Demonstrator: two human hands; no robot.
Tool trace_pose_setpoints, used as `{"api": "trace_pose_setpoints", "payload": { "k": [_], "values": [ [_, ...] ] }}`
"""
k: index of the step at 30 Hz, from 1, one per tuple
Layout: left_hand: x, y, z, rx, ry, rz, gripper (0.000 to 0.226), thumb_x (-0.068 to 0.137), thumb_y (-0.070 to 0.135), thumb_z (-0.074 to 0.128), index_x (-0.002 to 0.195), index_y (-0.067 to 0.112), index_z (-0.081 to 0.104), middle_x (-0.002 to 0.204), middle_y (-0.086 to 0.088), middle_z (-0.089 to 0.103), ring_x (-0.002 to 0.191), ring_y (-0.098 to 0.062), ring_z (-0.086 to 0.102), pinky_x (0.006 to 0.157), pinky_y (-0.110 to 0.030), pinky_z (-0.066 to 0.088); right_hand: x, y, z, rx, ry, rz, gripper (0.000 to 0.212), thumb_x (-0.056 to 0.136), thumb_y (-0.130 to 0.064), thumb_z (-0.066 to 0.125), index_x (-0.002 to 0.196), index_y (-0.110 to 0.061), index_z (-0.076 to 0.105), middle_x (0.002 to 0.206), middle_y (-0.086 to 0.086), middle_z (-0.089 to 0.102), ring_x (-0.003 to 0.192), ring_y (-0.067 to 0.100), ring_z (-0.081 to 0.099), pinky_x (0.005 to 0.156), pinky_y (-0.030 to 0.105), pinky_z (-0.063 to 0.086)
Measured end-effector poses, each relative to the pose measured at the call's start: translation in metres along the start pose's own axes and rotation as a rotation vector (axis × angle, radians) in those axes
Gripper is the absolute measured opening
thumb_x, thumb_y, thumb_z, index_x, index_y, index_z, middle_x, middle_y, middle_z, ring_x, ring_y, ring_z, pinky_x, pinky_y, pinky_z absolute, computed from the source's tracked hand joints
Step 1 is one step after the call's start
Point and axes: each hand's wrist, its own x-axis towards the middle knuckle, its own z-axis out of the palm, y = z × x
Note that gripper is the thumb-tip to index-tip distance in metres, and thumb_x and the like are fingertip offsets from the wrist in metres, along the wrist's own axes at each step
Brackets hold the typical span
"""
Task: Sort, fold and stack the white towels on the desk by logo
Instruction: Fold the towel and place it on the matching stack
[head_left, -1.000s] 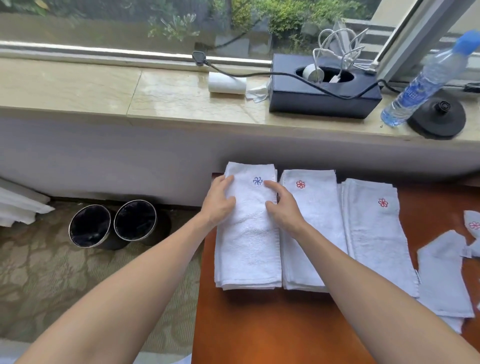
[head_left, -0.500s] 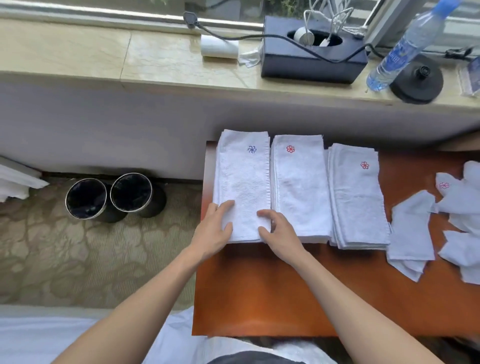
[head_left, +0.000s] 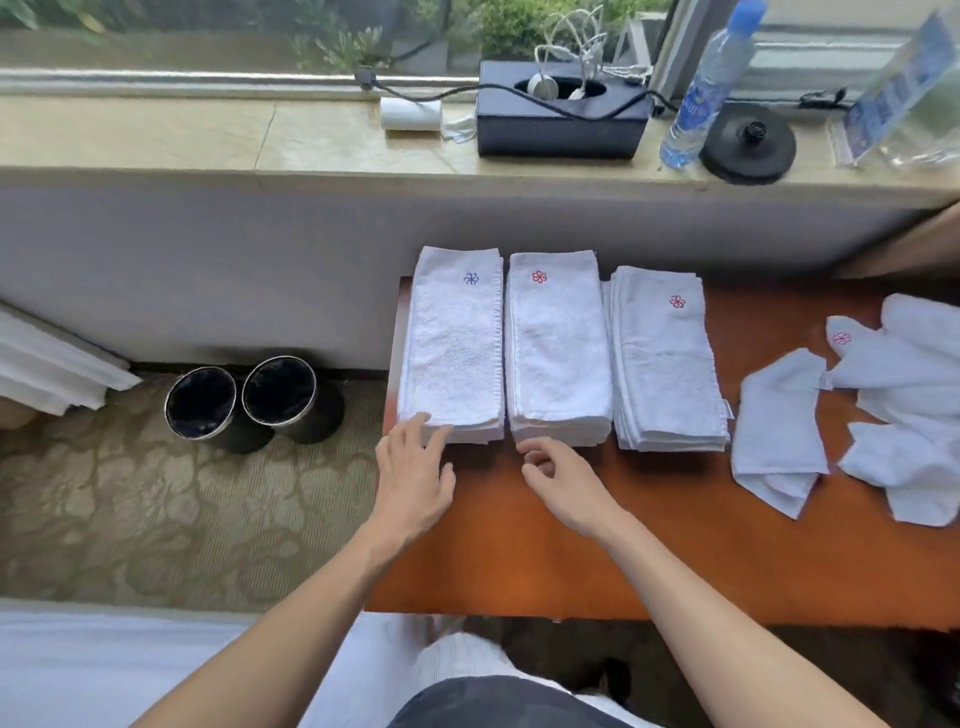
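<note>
The folded white towel stack with the blue logo (head_left: 452, 348) lies at the left end of the orange-brown wooden counter (head_left: 519, 545), touching the red-logo towel stack (head_left: 558, 348). To square it, nudge its near edge evenly. The left hand (head_left: 413, 483) touches that edge with straight fingers. The right hand (head_left: 563, 483) hangs loosely curled, holding nothing. 0.5 s ago both hands pressed on the stack.

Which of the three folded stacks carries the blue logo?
The leftmost stack, touched by the left hand; the middle stack and right stack show red logos.
</note>
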Motion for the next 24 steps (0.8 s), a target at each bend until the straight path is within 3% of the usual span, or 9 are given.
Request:
{"api": "trace_pose_setpoints", "payload": {
  "k": [3,8,14,18,24],
  "values": [
    [-0.031,0.048,0.017,0.037,-0.002,-0.004,0.056,0.094,0.027,0.057,0.149,0.023,0.048,0.159,-0.010,0.034,0.144,-0.032,0.028,0.118,-0.049,0.019,-0.042,0.033,-0.024,-0.080,0.033,-0.049,0.036,0.103,-0.026,0.053,0.139,-0.028,0.058,0.136,-0.010,0.057,0.119,-0.001,0.055,0.101,0.017,0.039],
    [-0.089,0.140,0.054,0.057,-0.057,0.095,0.057,0.100,0.035,0.048,0.155,0.028,0.037,0.167,-0.005,0.021,0.153,-0.029,0.014,0.123,-0.053,0.010,-0.124,0.097,-0.076,-0.240,0.125,-0.070,0.039,0.105,-0.032,0.052,0.144,-0.028,0.053,0.147,-0.011,0.051,0.137,0.007,0.046,0.112,0.024,0.035],
    [-0.118,0.246,0.075,0.087,-0.061,0.277,0.057,0.102,0.039,0.045,0.157,0.028,0.033,0.169,-0.003,0.017,0.157,-0.027,0.006,0.125,-0.053,0.002,-0.210,0.163,-0.132,-0.264,0.201,-0.024,0.039,0.106,-0.046,0.048,0.144,-0.036,0.049,0.152,-0.014,0.046,0.139,0.008,0.045,0.111,0.029,0.039],
    [-0.124,0.313,0.083,0.142,-0.075,0.449,0.059,0.101,0.040,0.046,0.157,0.028,0.034,0.170,-0.003,0.016,0.157,-0.027,0.005,0.125,-0.051,0.000,-0.242,0.200,-0.174,-0.253,0.300,0.011,0.040,0.106,-0.044,0.050,0.145,-0.035,0.049,0.153,-0.013,0.046,0.139,0.008,0.045,0.111,0.029,0.039],
    [-0.098,0.382,0.096,0.156,-0.112,0.537,0.057,0.101,0.040,0.046,0.155,0.028,0.036,0.169,-0.003,0.019,0.157,-0.028,0.006,0.126,-0.052,0.000,-0.246,0.245,-0.237,-0.206,0.386,0.053,0.040,0.106,-0.040,0.050,0.145,-0.033,0.050,0.151,-0.012,0.047,0.137,0.010,0.046,0.112,0.033,0.041]
  ]
}}
